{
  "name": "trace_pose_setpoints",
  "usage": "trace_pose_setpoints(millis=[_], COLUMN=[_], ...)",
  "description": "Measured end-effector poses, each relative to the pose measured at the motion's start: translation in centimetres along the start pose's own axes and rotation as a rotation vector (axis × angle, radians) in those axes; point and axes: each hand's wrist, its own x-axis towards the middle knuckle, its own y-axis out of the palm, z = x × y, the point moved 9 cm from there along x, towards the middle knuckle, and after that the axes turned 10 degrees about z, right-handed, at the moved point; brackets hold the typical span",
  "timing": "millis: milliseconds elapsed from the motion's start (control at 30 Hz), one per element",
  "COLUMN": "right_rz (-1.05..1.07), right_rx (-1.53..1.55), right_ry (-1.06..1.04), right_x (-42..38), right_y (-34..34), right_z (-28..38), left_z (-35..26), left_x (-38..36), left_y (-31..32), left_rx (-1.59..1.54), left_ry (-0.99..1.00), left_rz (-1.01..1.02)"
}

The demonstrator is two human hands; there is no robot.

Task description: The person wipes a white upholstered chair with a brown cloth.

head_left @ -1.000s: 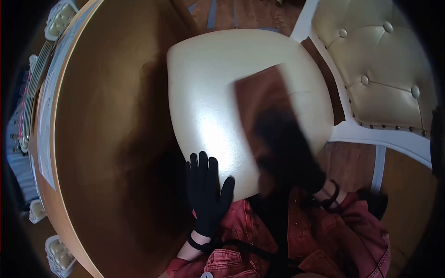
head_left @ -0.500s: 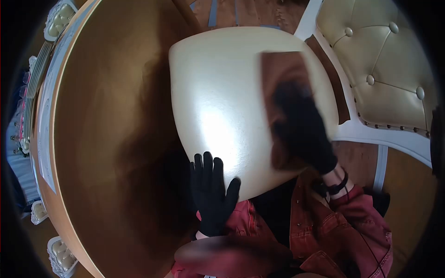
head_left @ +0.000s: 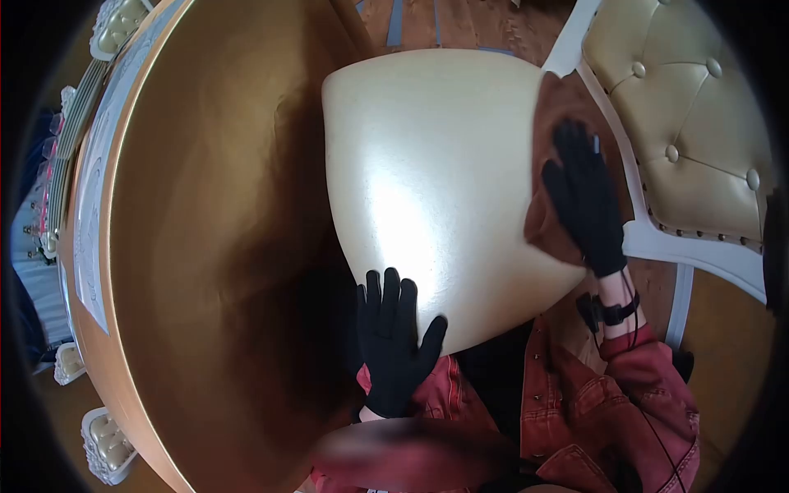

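Observation:
A cream padded chair seat [head_left: 436,172] fills the middle of the view, pushed partly under a large round brown table [head_left: 205,205]. My left hand [head_left: 394,341], in a black glove, lies flat with fingers spread on the seat's near edge. My right hand [head_left: 585,197], also black-gloved, presses a brown cloth [head_left: 552,123] against the seat's right edge. The cloth spreads under the palm and hangs partly over the side.
A cream button-tufted chair back [head_left: 682,107] with a white frame [head_left: 699,255] stands at the right. Other white chairs [head_left: 103,444] ring the table's left rim. Wooden floor [head_left: 460,20] shows beyond the seat. My red jacket sleeves [head_left: 625,411] fill the bottom.
My right hand has slid the brown cloth from the middle of the seat across to its right edge. The left hand has stayed flat on the near edge.

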Motion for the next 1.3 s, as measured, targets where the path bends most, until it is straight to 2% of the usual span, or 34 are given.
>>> trace_pose_setpoints(millis=[67,133,167,233,267,367,433,467,533,567,667,733,767,833,867,967,1033,1100,1167,1200,1300], right_rz=[0.119,0.242,0.241,0.292,0.287,0.290,0.213,0.215,-0.065,-0.065,0.129,0.439,0.442,0.368,0.364,0.530,0.422,0.251,0.220,0.221,-0.049], right_rx=[0.241,0.388,0.392,0.680,0.688,0.547,0.431,0.426,-0.138,-0.139,0.251,0.449,0.455,0.684,0.694,0.435,0.485,0.356,0.461,0.444,0.361], right_ry=[-0.077,-0.328,-0.323,-0.690,-0.693,-0.370,-0.124,-0.126,-0.141,-0.148,-0.101,-0.274,-0.274,-0.696,-0.700,-0.612,-0.338,-0.109,0.148,0.158,0.063], right_x=[-0.8,-1.3,-1.6,-3.4,-3.0,0.1,1.5,1.6,1.3,1.3,1.0,0.7,-0.2,-2.3,-2.2,-0.6,0.3,1.6,2.1,2.5,2.5], right_y=[0.2,1.0,0.7,-0.7,-0.8,0.2,0.1,1.0,0.6,0.4,0.1,0.9,1.2,-0.3,-0.2,0.6,0.6,0.1,0.2,0.2,-1.7], right_z=[3.7,9.5,10.9,15.7,15.4,9.5,4.2,1.8,-1.3,-0.6,4.3,10.3,11.3,16.1,15.8,13.1,7.5,2.6,-1.4,-0.9,-0.6], left_z=[-0.4,-0.3,0.0,0.8,0.7,-0.5,-0.4,-0.4,-0.5,-0.4,-0.3,-0.1,-0.1,0.2,0.5,0.5,0.2,0.3,0.6,1.3,0.7], left_x=[-0.3,-0.4,-0.6,-1.0,-0.9,-0.2,-0.2,-0.2,-0.2,-0.3,-0.3,-0.4,-0.5,-0.7,-0.9,-1.0,-0.6,-0.5,-0.6,-0.3,0.0], left_y=[-0.4,-0.3,0.2,0.9,0.7,0.0,-0.1,-0.1,0.0,0.1,0.3,0.2,0.1,0.4,0.7,0.7,0.3,0.1,0.1,-0.2,0.0], left_rx=[-0.083,-0.121,-0.133,-0.151,-0.142,-0.036,-0.041,-0.046,-0.055,-0.056,-0.055,-0.062,-0.064,-0.070,-0.080,-0.072,-0.059,-0.066,-0.082,-0.097,-0.080], left_ry=[0.000,0.002,0.002,-0.003,-0.006,-0.006,-0.005,-0.003,-0.006,-0.010,-0.021,-0.010,-0.007,-0.012,-0.015,-0.032,-0.046,-0.043,-0.038,-0.027,-0.057], left_rz=[-0.059,-0.082,-0.067,-0.039,-0.037,-0.029,-0.036,-0.043,-0.054,-0.053,-0.042,-0.048,-0.053,-0.033,-0.015,0.008,-0.003,0.001,-0.005,-0.002,0.037])
